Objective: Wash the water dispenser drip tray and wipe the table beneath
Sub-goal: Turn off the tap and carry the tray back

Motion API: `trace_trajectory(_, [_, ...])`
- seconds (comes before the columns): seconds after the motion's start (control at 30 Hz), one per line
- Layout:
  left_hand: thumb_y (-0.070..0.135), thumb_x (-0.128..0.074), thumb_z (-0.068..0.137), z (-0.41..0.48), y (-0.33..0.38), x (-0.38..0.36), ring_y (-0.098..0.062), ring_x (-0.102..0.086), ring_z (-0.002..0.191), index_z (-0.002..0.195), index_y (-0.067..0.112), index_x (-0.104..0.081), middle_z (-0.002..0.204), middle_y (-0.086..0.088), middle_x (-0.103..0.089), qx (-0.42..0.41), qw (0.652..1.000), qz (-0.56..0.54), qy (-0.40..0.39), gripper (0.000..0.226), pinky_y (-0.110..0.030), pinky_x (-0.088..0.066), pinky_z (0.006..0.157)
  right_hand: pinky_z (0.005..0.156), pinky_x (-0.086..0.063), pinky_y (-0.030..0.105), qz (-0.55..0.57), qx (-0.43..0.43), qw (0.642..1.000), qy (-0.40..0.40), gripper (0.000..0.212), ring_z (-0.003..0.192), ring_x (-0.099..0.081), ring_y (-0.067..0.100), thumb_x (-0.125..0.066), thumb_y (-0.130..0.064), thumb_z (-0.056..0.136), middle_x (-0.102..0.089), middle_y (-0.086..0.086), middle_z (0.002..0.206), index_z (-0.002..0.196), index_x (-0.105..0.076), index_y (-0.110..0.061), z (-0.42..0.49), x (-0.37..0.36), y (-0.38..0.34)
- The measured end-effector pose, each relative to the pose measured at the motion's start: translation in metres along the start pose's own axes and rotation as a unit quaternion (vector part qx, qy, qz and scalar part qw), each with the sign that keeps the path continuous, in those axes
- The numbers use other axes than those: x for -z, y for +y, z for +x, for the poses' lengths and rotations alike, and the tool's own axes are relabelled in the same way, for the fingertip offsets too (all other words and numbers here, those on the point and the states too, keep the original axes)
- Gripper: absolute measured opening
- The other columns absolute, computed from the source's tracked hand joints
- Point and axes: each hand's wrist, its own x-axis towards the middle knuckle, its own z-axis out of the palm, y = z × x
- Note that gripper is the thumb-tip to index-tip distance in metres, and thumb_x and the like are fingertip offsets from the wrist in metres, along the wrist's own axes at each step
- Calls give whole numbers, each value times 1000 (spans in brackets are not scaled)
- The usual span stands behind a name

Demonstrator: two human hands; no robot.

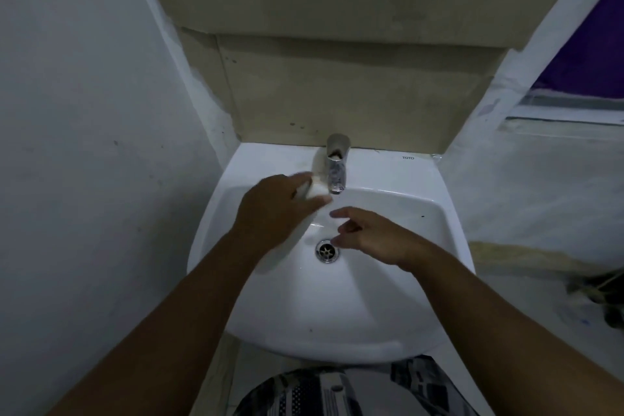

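We saw the white sink (388, 314) fill the middle of the view, fixed between two pale walls (84, 111) with a beige panel (354, 88) behind it, well beyond both hands. Both bare arms reached over the bowl. The left hand (273, 209) was up near the back rim, closed around a white, blurred thing that we took for the drip tray (315, 189); it ran from under the palm up past the fingers, and its top end lay just left of the tap (336, 165). The right hand (374, 236) hung lower and to the right, apart from the tray, its fingers loosely spread and holding nothing. The drain (327, 250) sat just left of the right fingertips, below the left hand.
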Motion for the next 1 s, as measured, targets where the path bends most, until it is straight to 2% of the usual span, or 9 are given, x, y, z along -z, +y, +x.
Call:
trace_trajectory(0.07, [83,-36,81,-2,-7,-14,-20,-54,112,138,35,-51,120,1,-63,-22,994,104,-32,76,-34,-44,87,91,-48,29,-24,-5,999,21,47,103,-60,12,-66,-39,86,-63,-2,119,130,-55,-29,4,-3,0])
trace_trajectory(0.13, [72,-50,84,-4,-11,-18,-20,-54,112,134,31,-54,118,-2,-63,-8,998,56,-20,64,-34,-44,86,91,-49,30,-41,-1,998,39,43,100,-61,12,-65,-41,86,-65,-2,116,126,-58,-27,7,-3,-1])
trace_trajectory(0.33, [57,-69,81,1,3,-11,-15,-61,73,100,24,-63,83,2,-66,92,979,-178,46,38,-29,-50,63,87,-50,28,-12,6,1000,23,64,100,-61,10,-73,-50,78,-62,-4,121,134,-50,-30,6,-1,-3])
trace_trajectory(0.47, [44,-66,90,0,1,-5,-26,-71,94,107,17,-63,108,-14,-70,292,755,-586,-4,32,-43,-61,81,70,-53,25,-32,19,999,-23,78,93,-61,11,-79,-53,68,-58,-6,116,133,-42,-33,8,-17,-7])
trace_trajectory(0.57, [41,-61,94,-8,-12,-11,-32,-70,99,114,10,-59,110,-17,-67,340,685,-644,0,37,-45,-60,81,74,-56,34,-44,12,999,-16,61,89,-67,21,-78,-54,66,-69,-1,99,114,-60,-21,3,-1,-14])
trace_trajectory(0.63, [42,-61,94,-15,-20,-19,-32,-69,101,112,11,-59,112,-16,-67,358,669,-651,-9,36,-43,-58,80,81,-58,41,41,-18,996,-81,59,92,-70,32,-76,-51,71,-75,10,98,111,-68,-9,-1,16,-16])
trace_trajectory(0.7, [46,-60,93,-20,-23,-27,-31,-67,100,110,12,-59,109,-15,-66,388,662,-641,-23,39,-44,-57,80,70,-59,35,44,-74,989,-122,56,80,-71,30,-72,-51,77,-76,13,92,107,-69,-4,-5,26,-17])
trace_trajectory(0.8, [56,-59,89,-23,-31,-40,-32,-61,105,120,10,-56,112,-14,-61,445,691,-568,-45,54,-46,-54,87,58,-54,27,-81,-151,981,-86,55,57,-67,22,-74,-53,75,-73,16,78,96,-68,-3,-1,25,-11])
trace_trajectory(1.0, [53,-57,92,-31,-40,-46,-33,-57,112,128,9,-54,122,-16,-59,459,702,-540,-69,56,-46,-48,97,56,-55,27,-57,-181,977,-94,56,52,-65,22,-72,-54,77,-73,17,75,98,-68,-2,-4,16,0])
